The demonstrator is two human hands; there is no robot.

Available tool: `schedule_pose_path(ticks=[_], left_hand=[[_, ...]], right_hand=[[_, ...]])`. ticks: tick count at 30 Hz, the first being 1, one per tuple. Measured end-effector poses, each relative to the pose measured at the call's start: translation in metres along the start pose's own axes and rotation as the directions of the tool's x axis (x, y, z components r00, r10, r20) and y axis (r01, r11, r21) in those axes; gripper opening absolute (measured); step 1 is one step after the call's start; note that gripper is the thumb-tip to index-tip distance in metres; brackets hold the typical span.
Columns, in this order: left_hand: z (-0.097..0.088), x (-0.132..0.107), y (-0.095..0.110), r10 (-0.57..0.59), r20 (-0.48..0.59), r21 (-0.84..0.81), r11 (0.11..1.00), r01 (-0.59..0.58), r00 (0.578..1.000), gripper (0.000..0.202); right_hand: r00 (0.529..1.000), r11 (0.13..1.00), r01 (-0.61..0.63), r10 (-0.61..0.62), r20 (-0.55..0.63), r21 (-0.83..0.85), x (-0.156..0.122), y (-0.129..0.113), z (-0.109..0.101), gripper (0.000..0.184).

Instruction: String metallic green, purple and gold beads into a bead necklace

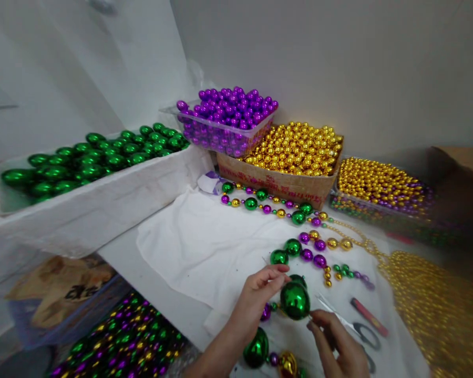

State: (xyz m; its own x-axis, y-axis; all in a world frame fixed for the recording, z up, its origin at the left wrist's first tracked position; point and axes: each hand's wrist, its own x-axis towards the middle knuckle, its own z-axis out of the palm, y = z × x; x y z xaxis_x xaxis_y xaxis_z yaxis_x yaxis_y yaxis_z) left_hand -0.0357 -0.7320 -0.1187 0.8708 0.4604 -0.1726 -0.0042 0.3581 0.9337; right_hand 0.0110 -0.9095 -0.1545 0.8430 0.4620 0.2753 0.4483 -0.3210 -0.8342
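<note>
My left hand (256, 296) is pinched shut on a large shiny green bead (295, 300), gripping it from its left side. My right hand (335, 344) comes up from below right with its fingers closed at the bead's lower right edge, on something too thin to make out. The bead belongs to a strand with a small purple bead (265, 312) and another big green bead (256, 349) hanging toward me. A finished strand of green, purple and gold beads (299, 231) lies on the white cloth (197, 247) just beyond my hands.
A white foam box of green beads (86, 157) stands at left. A clear tub of purple beads (228, 118), a cardboard box of gold beads (295, 149) and a tray of small gold beads (378, 184) line the wall. Scissors (358, 331) and a red tool (368, 316) lie at right.
</note>
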Motion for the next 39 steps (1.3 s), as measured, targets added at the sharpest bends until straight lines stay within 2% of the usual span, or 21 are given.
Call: schedule_pose_path(ticks=[2, 4, 6, 7, 9, 11, 13, 16, 19, 21, 22, 23, 25, 26, 27, 28, 32, 34, 39], left_hand=[[0.007, -0.001, -0.001, 0.044, 0.028, 0.076, 0.996, -0.046, 0.999, 0.02], [0.017, -0.002, -0.001, 0.011, 0.062, 0.08, 0.997, -0.016, 0.998, 0.021], [0.027, -0.005, 0.001, -0.065, 0.115, 0.046, 0.997, 0.06, 0.991, 0.023], [0.032, -0.006, 0.003, -0.091, 0.143, 0.031, 0.996, 0.087, 0.986, 0.024], [0.038, -0.01, 0.008, -0.091, 0.181, 0.005, 0.996, 0.092, 0.979, 0.025], [0.038, -0.013, 0.013, -0.062, 0.184, -0.017, 0.998, 0.067, 0.981, 0.024], [0.035, -0.015, 0.016, -0.041, 0.169, -0.028, 0.999, 0.047, 0.985, 0.023], [0.029, -0.014, 0.016, -0.038, 0.157, -0.006, 0.999, 0.04, 0.987, 0.023], [0.029, -0.01, 0.011, -0.036, 0.277, 0.099, 0.995, 0.009, 0.96, 0.025], [0.035, -0.007, 0.005, -0.017, 0.454, 0.254, 0.961, -0.112, 0.891, 0.049], [0.039, -0.006, 0.001, -0.012, 0.551, 0.334, 0.919, -0.208, 0.834, 0.059], [0.043, -0.005, -0.003, -0.02, 0.636, 0.404, 0.86, -0.311, 0.771, 0.06], [0.049, -0.003, -0.013, -0.063, 0.73, 0.504, 0.723, -0.473, 0.68, 0.037], [0.051, -0.002, -0.018, -0.087, 0.744, 0.54, 0.662, -0.52, 0.662, 0.024], [0.051, 0.0, -0.022, -0.105, 0.74, 0.574, 0.613, -0.543, 0.664, 0.018], [0.05, 0.001, -0.025, -0.116, 0.726, 0.606, 0.575, -0.55, 0.678, 0.021], [0.04, 0.007, -0.031, -0.156, 0.702, 0.669, 0.479, -0.568, 0.695, 0.054], [0.036, 0.009, -0.03, -0.193, 0.689, 0.699, 0.429, -0.572, 0.698, 0.055], [0.026, 0.009, -0.02, -0.238, 0.607, 0.784, 0.335, -0.522, 0.759, 0.051]], right_hand=[[0.991, 0.98, 0.131, -0.128, 0.033, -0.151, -0.002, 0.016, -0.017, 0.026], [0.956, 0.917, 0.293, -0.281, 0.084, -0.271, 0.001, 0.023, -0.031, 0.04], [0.933, 0.89, 0.36, -0.335, 0.134, -0.28, 0.005, 0.018, -0.037, 0.047], [0.938, 0.91, 0.342, -0.313, 0.151, -0.234, 0.007, 0.012, -0.036, 0.046], [0.966, 0.974, 0.214, -0.199, 0.164, -0.078, 0.009, -0.003, -0.032, 0.034], [0.983, 0.997, -0.004, -0.01, 0.183, 0.075, 0.01, -0.014, -0.027, 0.021], [0.951, 0.957, -0.214, 0.158, 0.265, 0.198, 0.011, -0.018, -0.026, 0.022], [0.866, 0.802, -0.478, 0.359, 0.349, 0.359, 0.01, -0.013, -0.031, 0.03], [0.797, 0.574, -0.598, 0.504, 0.333, 0.56, 0.007, -0.016, -0.04, 0.03], [0.805, 0.424, -0.56, 0.479, 0.349, 0.711, 0.006, -0.025, -0.046, 0.026], [0.825, 0.35, -0.517, 0.449, 0.344, 0.782, 0.007, -0.03, -0.05, 0.024], [0.845, 0.276, -0.467, 0.42, 0.331, 0.84, 0.009, -0.035, -0.054, 0.021], [0.88, 0.155, -0.344, 0.397, 0.26, 0.926, 0.015, -0.042, -0.065, 0.018], [0.887, 0.118, -0.288, 0.407, 0.218, 0.95, 0.018, -0.042, -0.071, 0.017], [0.886, 0.097, -0.245, 0.427, 0.182, 0.965, 0.021, -0.042, -0.077, 0.016], [0.881, 0.09, -0.212, 0.447, 0.151, 0.973, 0.022, -0.039, -0.083, 0.015], [0.848, 0.124, -0.178, 0.523, 0.088, 0.976, 0.023, -0.022, -0.097, 0.013], [0.843, 0.152, -0.171, 0.533, 0.065, 0.974, 0.021, -0.015, -0.097, 0.012], [0.847, 0.194, -0.154, 0.531, 0.028, 0.969, 0.018, -0.014, -0.098, 0.01]])
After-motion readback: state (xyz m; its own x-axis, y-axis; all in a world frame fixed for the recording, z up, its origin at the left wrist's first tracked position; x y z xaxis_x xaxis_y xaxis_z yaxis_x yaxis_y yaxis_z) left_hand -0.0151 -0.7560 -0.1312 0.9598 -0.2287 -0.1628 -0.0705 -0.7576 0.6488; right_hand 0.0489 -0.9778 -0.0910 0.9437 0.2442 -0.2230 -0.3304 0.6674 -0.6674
